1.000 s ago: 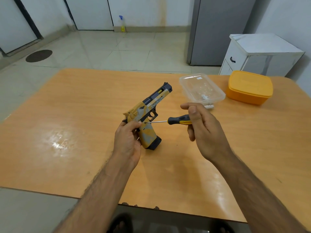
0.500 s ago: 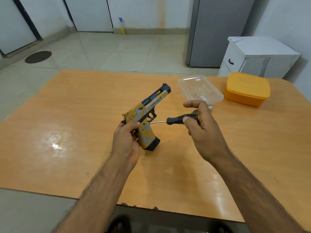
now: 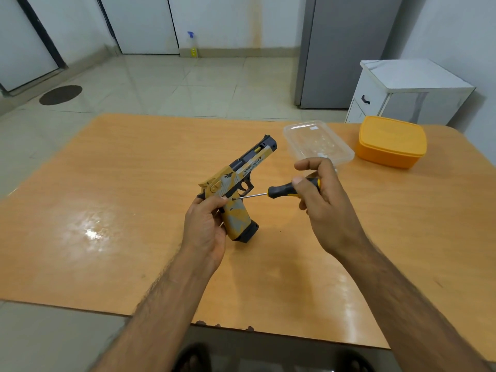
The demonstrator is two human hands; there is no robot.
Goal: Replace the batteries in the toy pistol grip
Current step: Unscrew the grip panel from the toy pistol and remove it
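Both forearms reaching forward over the wooden table point(image 3: 112, 189), bare, coming together toward the middle. Left hand point(image 3: 205, 228) curled around the back of the toy pistol point(image 3: 239, 186) grip, holding it above the table with the barrel up and away, tilted to the right. Right hand point(image 3: 319, 200) pinching the black-and-yellow handle of a screwdriver point(image 3: 284, 189) between thumb and fingers, index finger raised above it. Metal tip touching the top of the grip, just below the trigger.
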